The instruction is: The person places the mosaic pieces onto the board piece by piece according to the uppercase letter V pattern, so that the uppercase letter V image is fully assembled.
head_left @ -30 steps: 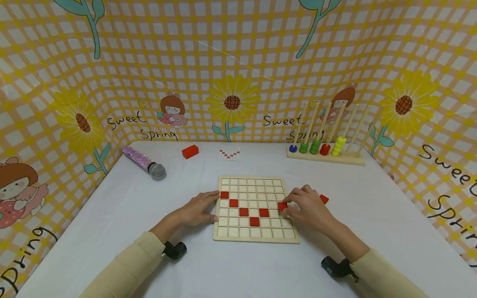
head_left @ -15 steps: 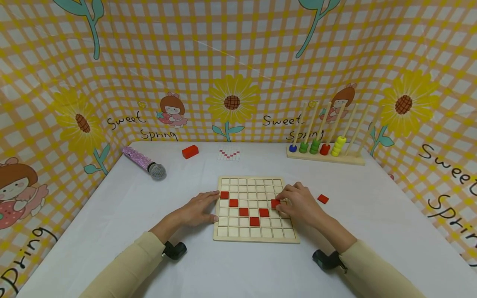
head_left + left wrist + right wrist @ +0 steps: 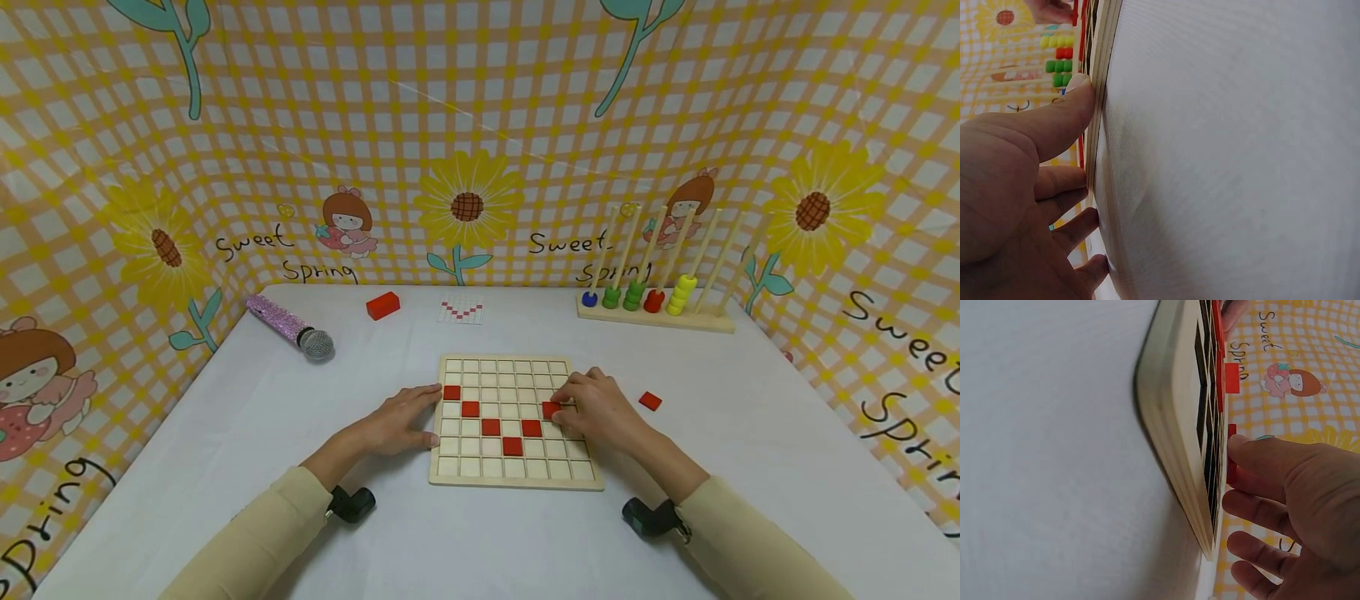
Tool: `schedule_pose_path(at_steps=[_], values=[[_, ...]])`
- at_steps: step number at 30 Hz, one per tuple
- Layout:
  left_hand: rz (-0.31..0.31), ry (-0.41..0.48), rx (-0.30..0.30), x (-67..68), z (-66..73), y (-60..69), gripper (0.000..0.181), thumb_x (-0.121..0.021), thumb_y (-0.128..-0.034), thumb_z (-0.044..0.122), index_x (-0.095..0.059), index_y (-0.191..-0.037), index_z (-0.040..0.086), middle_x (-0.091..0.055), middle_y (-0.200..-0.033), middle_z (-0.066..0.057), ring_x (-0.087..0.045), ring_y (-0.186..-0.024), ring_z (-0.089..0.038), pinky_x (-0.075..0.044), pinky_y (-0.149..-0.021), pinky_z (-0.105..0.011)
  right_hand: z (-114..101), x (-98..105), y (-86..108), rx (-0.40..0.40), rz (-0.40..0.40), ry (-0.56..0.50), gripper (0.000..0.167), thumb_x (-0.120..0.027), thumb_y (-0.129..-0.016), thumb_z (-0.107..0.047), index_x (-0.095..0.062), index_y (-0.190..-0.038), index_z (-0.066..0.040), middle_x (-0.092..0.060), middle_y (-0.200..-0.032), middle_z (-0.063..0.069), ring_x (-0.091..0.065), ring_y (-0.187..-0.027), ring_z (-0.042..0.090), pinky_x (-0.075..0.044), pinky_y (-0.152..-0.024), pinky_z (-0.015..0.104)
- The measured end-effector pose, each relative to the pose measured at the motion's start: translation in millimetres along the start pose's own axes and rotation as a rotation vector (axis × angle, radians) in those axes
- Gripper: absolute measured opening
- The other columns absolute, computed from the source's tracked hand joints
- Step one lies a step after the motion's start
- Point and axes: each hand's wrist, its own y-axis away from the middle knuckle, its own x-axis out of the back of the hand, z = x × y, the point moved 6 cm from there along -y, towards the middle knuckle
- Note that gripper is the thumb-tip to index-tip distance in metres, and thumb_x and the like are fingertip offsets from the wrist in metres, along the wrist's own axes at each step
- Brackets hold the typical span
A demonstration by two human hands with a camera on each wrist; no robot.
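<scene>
A wooden grid board (image 3: 517, 482) lies flat on the white table, with several red square tiles (image 3: 512, 447) set in its cells in a V-like line. My right hand (image 3: 600, 411) is over the board's right side and pinches a red tile (image 3: 551, 410) between thumb and fingers; the right wrist view shows this tile (image 3: 1232, 476) at the thumb tip, just above the board's face. At the left edge my left hand (image 3: 390, 423) rests with fingers spread, thumb and fingertips touching the rim (image 3: 1102, 62). One loose red tile (image 3: 650, 401) lies on the table beyond my right hand.
Behind the board lie a small card (image 3: 461, 310) with a printed red pattern, a red block (image 3: 383, 306) and a glittery pink microphone (image 3: 288, 325). A wooden bead counter (image 3: 656, 318) with upright pegs stands at the back right. Patterned cloth (image 3: 480, 100) walls the table in.
My right hand has moved left over the board with the pinched tile, now at a cell up and right of the line's last tile. My left hand has stayed in place.
</scene>
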Motion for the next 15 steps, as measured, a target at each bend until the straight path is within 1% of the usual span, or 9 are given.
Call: schedule_pose_path(at_steps=[6,10,15], values=[[-0.004,0.002,0.011,-0.7,-0.5,-0.1,0.075,-0.068,-0.0859,0.029,-0.031,-0.147,0.007,-0.025,-0.157,-0.005,-0.021,-0.144,-0.031,-0.02,-0.117,-0.051,0.9,-1.9,-1.0,0.008,-0.027,-0.018,0.018,-0.074,-0.079,-0.024,-0.075,-0.093,-0.013,-0.067,-0.095,0.002,-0.045,-0.085,0.019,-0.033,-0.07,0.029],[-0.006,0.002,0.006,-0.4,0.1,0.2,0.074,-0.068,-0.0862,0.029,-0.031,-0.147,0.007,-0.025,-0.157,-0.005,-0.021,-0.144,-0.031,-0.019,-0.117,-0.051,1.2,-3.2,-1.5,0.005,-0.048,-0.024,0.019,-0.073,-0.08,-0.024,-0.074,-0.095,-0.013,-0.067,-0.096,0.002,-0.046,-0.086,0.019,-0.034,-0.072,0.029],[-0.006,0.007,-0.002,-0.1,0.6,0.5,0.074,-0.068,-0.086,0.028,-0.031,-0.147,0.006,-0.025,-0.157,-0.006,-0.021,-0.144,-0.031,-0.02,-0.116,-0.052,0.9,-4.4,-2.2,0.005,-0.053,-0.021,0.019,-0.073,-0.08,-0.025,-0.074,-0.095,-0.013,-0.067,-0.096,0.002,-0.047,-0.087,0.019,-0.034,-0.073,0.03]])
